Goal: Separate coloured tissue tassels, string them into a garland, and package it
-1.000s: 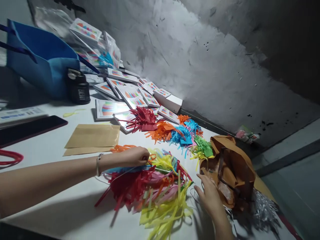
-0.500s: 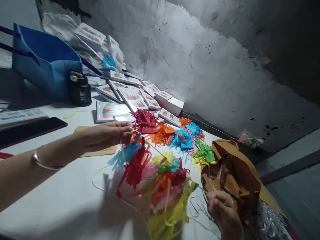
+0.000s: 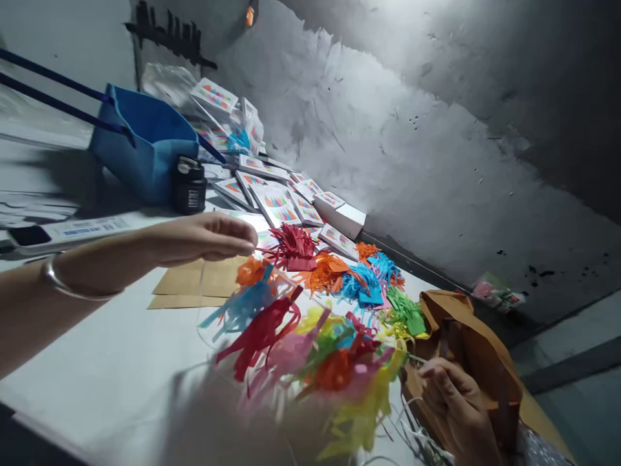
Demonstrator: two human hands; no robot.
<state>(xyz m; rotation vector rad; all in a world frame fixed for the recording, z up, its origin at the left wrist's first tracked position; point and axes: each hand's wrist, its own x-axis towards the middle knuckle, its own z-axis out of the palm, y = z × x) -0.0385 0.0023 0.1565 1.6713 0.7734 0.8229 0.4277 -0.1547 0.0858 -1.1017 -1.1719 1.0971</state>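
A string of tissue-paper tassels (image 3: 334, 369) in blue, red, pink, green, orange and yellow hangs between my two hands above the white table (image 3: 121, 375). My left hand (image 3: 213, 236) pinches the string's left end, with an orange tassel (image 3: 251, 270) just below the fingertips. At the other end, my right hand (image 3: 456, 401) has its fingers closed on the white string (image 3: 418, 358), next to the yellow tassels. The lower tassels are blurred by motion. Behind them lies a row of loose tassel bundles: red (image 3: 294, 247), orange (image 3: 326, 273), blue (image 3: 363, 285) and green (image 3: 406, 310).
An orange-brown bag (image 3: 485, 362) stands at the right by my right hand. Flat boxes with tassel pictures (image 3: 276, 202) lie along the wall. A blue tote bag (image 3: 145, 149), a black jar (image 3: 189, 188) and brown paper pieces (image 3: 194, 285) are on the left.
The view has shifted, so the tabletop things appear farther right and lower. The garland is spread out more between my hands, and an orange tassel now shows near the left one. Both hands stay closed on the string.
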